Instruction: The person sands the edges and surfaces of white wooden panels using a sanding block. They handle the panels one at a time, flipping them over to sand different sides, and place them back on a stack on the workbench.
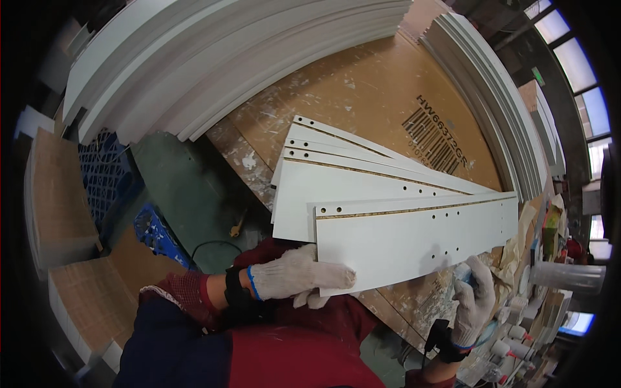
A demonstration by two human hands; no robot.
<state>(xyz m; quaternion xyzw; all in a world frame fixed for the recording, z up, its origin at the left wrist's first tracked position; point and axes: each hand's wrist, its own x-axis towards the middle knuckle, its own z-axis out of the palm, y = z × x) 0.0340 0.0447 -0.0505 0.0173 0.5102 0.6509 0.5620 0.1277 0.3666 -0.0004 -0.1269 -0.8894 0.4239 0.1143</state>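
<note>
My left hand, in a white knit glove with a blue cuff, grips the near left corner of a white board. Its thumb lies flat on the board's face, and the fingers are underneath. The board has drilled holes and a narrow brown groove along its far edge. Beneath and behind it, several similar white boards lie fanned out. By the board's near right edge is my gloved right hand, with its fingers curled about a small pale-blue thing that I cannot make out.
Brown cardboard with paint specks covers the worktable. Tall stacks of white panels stand at the far left, more panels at the right. Bottles and a clear container crowd the near right. Blue plastic crates are at left.
</note>
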